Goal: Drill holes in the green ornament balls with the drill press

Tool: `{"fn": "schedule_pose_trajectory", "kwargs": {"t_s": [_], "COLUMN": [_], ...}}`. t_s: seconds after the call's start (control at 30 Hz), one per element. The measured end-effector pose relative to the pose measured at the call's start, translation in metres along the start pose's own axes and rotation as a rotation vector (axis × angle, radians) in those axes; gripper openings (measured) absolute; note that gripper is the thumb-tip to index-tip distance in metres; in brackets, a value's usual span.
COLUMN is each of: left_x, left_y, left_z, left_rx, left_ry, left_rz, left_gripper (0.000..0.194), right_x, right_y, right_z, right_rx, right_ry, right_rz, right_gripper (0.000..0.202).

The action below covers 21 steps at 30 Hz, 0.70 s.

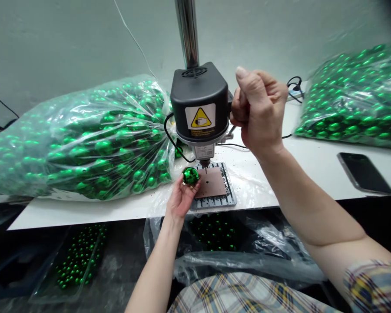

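While a bulging clear bag [101, 148] of shiny green balls lies on the table [84, 213], well to the left of the fingers of the left hand [181, 196], a see-through tray [60, 299] with more green balls sits below the tabletop, lower left of those fingers. They are closed about a single green ball [190, 175], gripping it from both sides. Just right of it points the thin bit [206, 170] of a black drill press [200, 100]; near the fingertips, a pinkish pad [215, 187] with a dark hole rests on a slotted metal base [231, 200]. Below them hangs loose clear plastic [247, 263], green balls showing behind it.

Further right, the right hand [260, 108] is curled into a fist beside the drill head, thumb uppermost; what its fingers enclose is hidden. Well right of these are a dark phone [365, 173] and a second bag [355, 104] of green balls.
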State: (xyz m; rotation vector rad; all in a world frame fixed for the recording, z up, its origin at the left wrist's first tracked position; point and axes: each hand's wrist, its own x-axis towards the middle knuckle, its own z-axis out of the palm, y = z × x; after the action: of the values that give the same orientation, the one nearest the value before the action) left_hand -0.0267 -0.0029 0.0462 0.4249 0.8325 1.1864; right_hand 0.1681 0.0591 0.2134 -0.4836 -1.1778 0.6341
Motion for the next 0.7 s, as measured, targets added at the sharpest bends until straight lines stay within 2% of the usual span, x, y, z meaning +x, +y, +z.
{"fn": "schedule_pose_trajectory", "kwargs": {"t_s": [0.17, 0.23, 0.33, 0.5, 0.63, 0.7], "left_x": [0.003, 0.007, 0.016, 0.019, 0.017, 0.019], "left_y": [-0.012, -0.014, -0.015, -0.018, -0.02, -0.023], "left_z": [0.0, -0.001, -0.004, -0.003, 0.007, 0.01], "left_rx": [0.439, 0.645, 0.856, 1.043, 1.1, 1.108], "left_ry": [0.076, 0.101, 0.079, 0.066, -0.038, -0.042], "left_rz": [0.303, 0.401, 0.462, 0.498, 0.615, 0.65], "left_gripper": [0.064, 0.066, 0.061, 0.058, 0.05, 0.05], "right_x": [0.0, -0.001, -0.002, -0.002, 0.0, 0.0], "right_y": [-0.002, -0.004, -0.008, -0.008, -0.002, 0.0], "right_z": [0.0, 0.001, 0.003, 0.002, -0.001, -0.002], "right_rx": [-0.007, 0.003, -0.011, -0.062, -0.084, -0.084], "right_ry": [0.003, 0.015, 0.028, 0.02, 0.004, -0.004], "right_rz": [0.029, 0.039, 0.062, 0.076, 0.029, 0.016], "right_gripper": [0.059, 0.059, 0.059, 0.061, 0.06, 0.06]}}
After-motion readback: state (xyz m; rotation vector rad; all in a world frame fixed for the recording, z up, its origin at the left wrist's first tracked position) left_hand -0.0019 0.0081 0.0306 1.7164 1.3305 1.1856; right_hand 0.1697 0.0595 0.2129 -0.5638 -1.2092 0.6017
